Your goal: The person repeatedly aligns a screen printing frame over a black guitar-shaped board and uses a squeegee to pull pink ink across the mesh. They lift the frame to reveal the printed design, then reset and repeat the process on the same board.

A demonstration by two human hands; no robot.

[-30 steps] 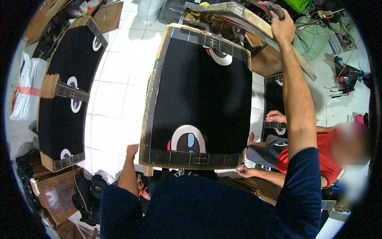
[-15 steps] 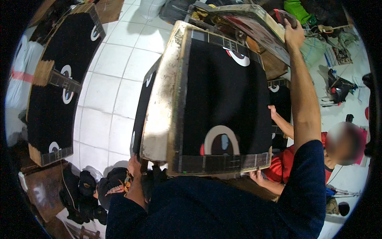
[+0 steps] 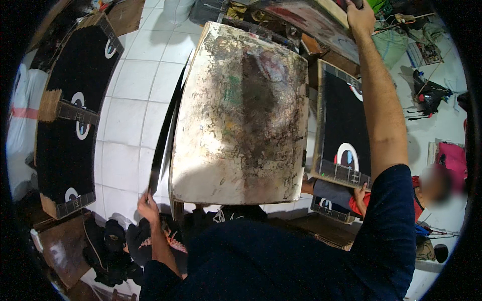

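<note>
At lower left my left hand (image 3: 148,205) pinches the near corner of a thin black sheet (image 3: 166,130), which stands almost edge-on beside the worn, paint-stained board (image 3: 241,130) in front of me. High at the right, my right hand (image 3: 361,21) is closed around a dark handle (image 3: 355,4) at the edge of a raised printing frame (image 3: 306,22); the picture's upper rim cuts off part of the handle. Right of the worn board, a co-worker's hand (image 3: 362,193) holds a board (image 3: 336,120) with a black face and a printed eye shape.
Black sheets with eye prints lie in stacks (image 3: 65,155) along the left, on the white tiled floor (image 3: 125,105). Dark bundles (image 3: 113,241) sit at lower left. The co-worker's red sleeve (image 3: 419,198) is at the right, near a black plastic bag (image 3: 427,95).
The black-faced board has moved right off the worn board, whose stained top now shows. My left hand has moved left with the black sheet. My right hand and the raised frame have shifted slightly up.
</note>
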